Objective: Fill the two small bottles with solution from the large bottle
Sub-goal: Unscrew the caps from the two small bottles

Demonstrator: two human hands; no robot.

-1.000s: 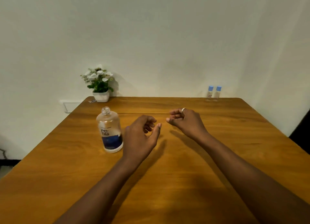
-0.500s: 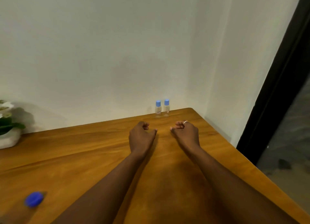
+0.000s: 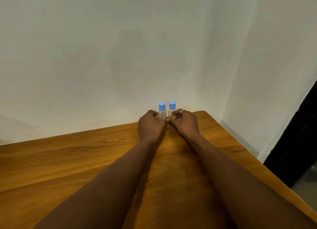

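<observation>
Two small clear bottles with blue caps stand upright side by side at the table's far right corner, against the wall. My left hand (image 3: 151,124) wraps its fingers around the left small bottle (image 3: 162,109). My right hand (image 3: 185,123), with a ring on one finger, closes on the right small bottle (image 3: 172,107). Both hands hide the bottles' lower halves. The large bottle is out of view.
The wooden table (image 3: 68,160) runs left and toward me, and its right edge slants down to the lower right. A pale wall (image 3: 137,48) stands directly behind the bottles. A dark doorway (image 3: 301,134) lies to the right beyond the table.
Both hands have reached forward from mid-table to the far corner and closed around the two small bottles. The view has swung right, so the large bottle, plant and blue cap left the frame.
</observation>
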